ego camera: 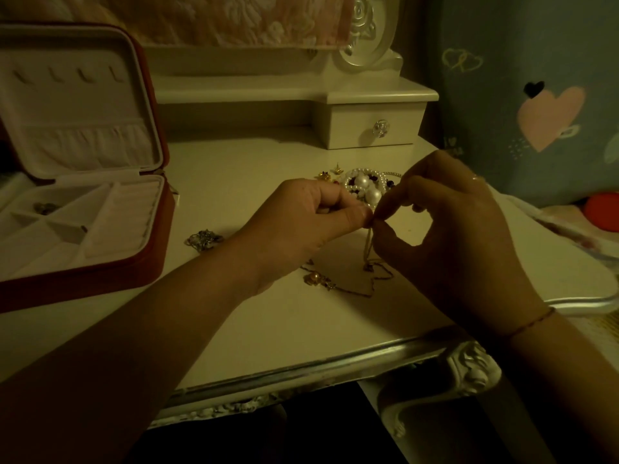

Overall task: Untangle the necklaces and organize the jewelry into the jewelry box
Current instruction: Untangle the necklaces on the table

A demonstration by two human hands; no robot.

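I see my L hand [311, 222] and R hand [462, 236] meeting fingertip to fingertip, both pinching a thin gold chain [368, 244] — the rest of it trails onto the counter [268, 329] below. A pearl pile [365, 189] sits just behind; a silver tangle [204, 240] lies to the left, near the open jewelry box [83, 209].

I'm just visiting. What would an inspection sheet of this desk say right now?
Surface: white table, dimly lit.
Job's things: open jewelry box at left, a small piece inside; gold chain hanging from the fingers, its end on the table; pearls behind the hands; silver tangle by the box.
Clutter: nothing seen.
Hands: left hand and right hand both pinch the chain.
Cables: nothing seen.
Surroundings: small drawer, heart-print fabric at right.
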